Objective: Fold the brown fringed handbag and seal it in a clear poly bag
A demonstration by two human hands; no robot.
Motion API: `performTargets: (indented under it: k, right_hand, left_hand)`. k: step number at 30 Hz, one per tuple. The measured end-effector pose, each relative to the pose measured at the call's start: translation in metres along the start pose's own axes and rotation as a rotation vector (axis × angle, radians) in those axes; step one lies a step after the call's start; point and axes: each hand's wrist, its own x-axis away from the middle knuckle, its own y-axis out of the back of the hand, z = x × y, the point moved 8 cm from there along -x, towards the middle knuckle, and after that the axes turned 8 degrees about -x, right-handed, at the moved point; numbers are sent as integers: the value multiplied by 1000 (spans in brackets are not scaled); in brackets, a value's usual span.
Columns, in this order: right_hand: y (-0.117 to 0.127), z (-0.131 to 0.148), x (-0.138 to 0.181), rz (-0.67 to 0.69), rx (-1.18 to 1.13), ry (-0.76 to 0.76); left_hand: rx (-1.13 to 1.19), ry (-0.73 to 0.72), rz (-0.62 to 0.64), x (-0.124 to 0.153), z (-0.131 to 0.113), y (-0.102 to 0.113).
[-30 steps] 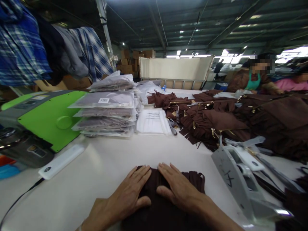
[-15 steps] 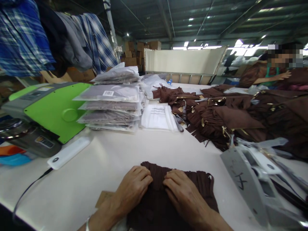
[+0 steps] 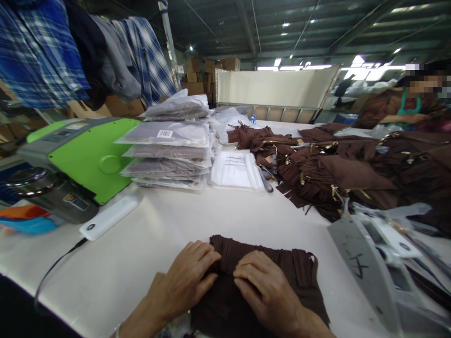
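A dark brown fringed bag (image 3: 296,267) lies flat on the table close in front of me, its strips gathered along the far side. My left hand (image 3: 192,272) rests at its left part, fingers curled onto the fringe and thumb against the cloth. Beside it, my right hand (image 3: 264,281) pinches the strips near the middle, thumb and fingers close together. The fingertips of both hands are partly hidden. Under my left wrist shows a bit of brown card (image 3: 158,281).
Bagged grey goods (image 3: 165,155) are stacked at centre left, beside white plastic bags (image 3: 234,170). Brown bags with gold hardware (image 3: 338,173) heap at right, behind a grey holder (image 3: 362,263). A green machine (image 3: 95,159), a dark flask (image 3: 59,197) and a white corded device (image 3: 109,218) stand left. A co-worker (image 3: 398,108) is far right.
My right hand has shifted slightly left along the fringe, and my left thumb has spread from its fingers. The view has turned a little left. The co-worker's arm has lowered.
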Motion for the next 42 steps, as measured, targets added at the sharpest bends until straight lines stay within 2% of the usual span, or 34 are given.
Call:
performTargets:
  k: [3, 6, 12, 20, 26, 30, 33, 35, 37, 38, 40, 42]
  right_hand:
    - [-18, -6, -3, 46, 56, -61]
    - [-31, -6, -2, 113, 68, -65]
    - [-26, -6, -5, 79, 47, -120]
    - [-39, -17, -1, 93, 106, -179]
    - [-39, -17, -2, 102, 144, -158]
    - [-40, -9, 0, 97, 153, -134]
    - [-19, 7, 2, 8, 85, -65]
    - [15, 11, 10, -141, 22, -85]
    - [61, -2, 29, -343, -8, -224]
    - [85, -14, 43, -445, -3, -329]
    - [124, -43, 76, -594, 42, -565]
    - [144, -72, 105, -605, 83, -776]
  left_hand:
    - [-96, -14, 89, -5, -6, -13]
    - [-101, -30, 113, -4, -7, -15]
    - [12, 9, 94, 2, 2, -5]
    - [-107, 40, 150, 4, 3, -27]
    - [-15, 14, 110, 9, 2, -20]
    - [-91, -63, 52, 10, -6, -8]
    - [-124, -143, -87, -4, -13, 11]
    - [-107, -163, -209, -23, -18, 22]
    - [-89, -185, -278, -47, -26, 23]
    - [-83, -202, -277, -61, -32, 18]
    - [-74, -229, -184, -86, -46, -2]
    - [-65, -259, -29, -102, -62, -28]
